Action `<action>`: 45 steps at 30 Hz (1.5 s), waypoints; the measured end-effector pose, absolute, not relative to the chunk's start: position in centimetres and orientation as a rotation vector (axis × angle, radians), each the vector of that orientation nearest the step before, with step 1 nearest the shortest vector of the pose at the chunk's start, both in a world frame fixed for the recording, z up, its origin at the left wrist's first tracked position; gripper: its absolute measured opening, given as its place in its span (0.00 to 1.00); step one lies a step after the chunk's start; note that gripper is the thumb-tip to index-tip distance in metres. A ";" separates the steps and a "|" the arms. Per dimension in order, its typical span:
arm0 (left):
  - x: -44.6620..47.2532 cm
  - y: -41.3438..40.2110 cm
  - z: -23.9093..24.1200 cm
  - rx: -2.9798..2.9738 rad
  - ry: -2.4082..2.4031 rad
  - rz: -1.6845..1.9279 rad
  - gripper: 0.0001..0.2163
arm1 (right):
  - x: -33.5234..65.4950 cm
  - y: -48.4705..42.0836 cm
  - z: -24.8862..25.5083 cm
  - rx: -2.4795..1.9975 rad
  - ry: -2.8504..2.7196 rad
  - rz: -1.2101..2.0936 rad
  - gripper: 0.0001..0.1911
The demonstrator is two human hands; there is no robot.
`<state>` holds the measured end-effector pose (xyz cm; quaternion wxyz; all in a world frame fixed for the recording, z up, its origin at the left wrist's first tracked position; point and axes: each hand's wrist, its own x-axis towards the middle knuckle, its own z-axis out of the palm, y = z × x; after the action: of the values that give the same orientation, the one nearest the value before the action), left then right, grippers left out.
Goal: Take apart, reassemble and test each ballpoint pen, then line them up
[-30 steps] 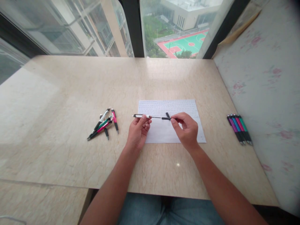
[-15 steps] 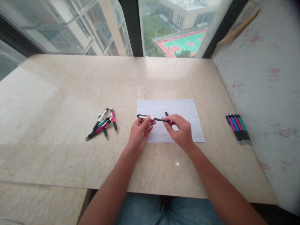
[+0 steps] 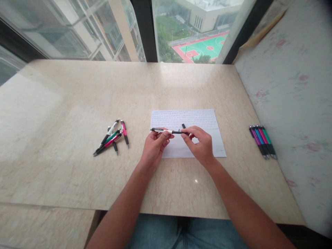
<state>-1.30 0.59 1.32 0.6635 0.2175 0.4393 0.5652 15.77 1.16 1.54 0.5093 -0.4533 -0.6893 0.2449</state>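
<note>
A pen with a white barrel [image 3: 166, 131] is held level over a sheet of paper [image 3: 192, 147] covered in handwriting on its upper part. My left hand [image 3: 155, 147] is closed around the white barrel, thumb on top. With thumb and forefinger, my right hand [image 3: 199, 140] pinches the black front end of the same pen, hiding its tip. Just behind the right fingers, a short black piece [image 3: 183, 126] lies on the paper. A tiny metallic part shows beside it, too small to make out.
Left of the paper lies a loose pile of pens [image 3: 107, 140], with a pink pen [image 3: 125, 134] alongside. Near the papered wall on the right, several coloured pens [image 3: 263, 141] lie side by side. Windows border the stone counter [image 3: 77, 173] at the back.
The pen has levelled slightly, and my left hand has shifted a little toward the right hand. Both hands keep hold of the pen.
</note>
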 end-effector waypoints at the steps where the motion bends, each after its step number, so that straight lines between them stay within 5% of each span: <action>1: -1.3 0.6 1.3 0.496 0.994 1.281 0.12 | 15.8 1.2 1.5 -1.085 -1.662 0.593 0.04; 10: -1.2 0.5 1.3 0.561 1.012 1.235 0.14 | 16.2 1.1 1.3 -1.129 -1.702 0.695 0.22; 16: -1.2 0.6 1.2 0.544 1.031 1.277 0.13 | 16.0 1.0 1.3 -1.130 -1.723 0.708 0.08; 22: -1.2 0.5 1.1 0.592 1.035 1.249 0.12 | 16.2 1.0 1.1 -1.187 -1.783 0.723 0.20; 28: -1.3 0.5 0.9 0.593 1.043 1.258 0.12 | 15.9 1.0 1.3 -1.188 -1.753 0.678 0.08; 34: -1.3 0.5 0.8 0.607 1.036 1.250 0.12 | 16.0 0.9 1.1 -1.229 -1.793 0.714 0.19; 40: -1.3 0.5 1.0 0.587 1.045 1.256 0.13 | 15.8 0.9 1.0 -1.163 -1.747 0.702 0.07; 45: -1.3 0.5 1.0 0.591 1.038 1.248 0.12 | 15.9 1.0 0.9 -1.206 -1.798 0.679 0.15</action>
<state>-1.29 0.48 1.02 0.6496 0.2601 0.4568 0.5493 15.86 0.99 0.94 0.4225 -0.4817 -0.7183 0.2710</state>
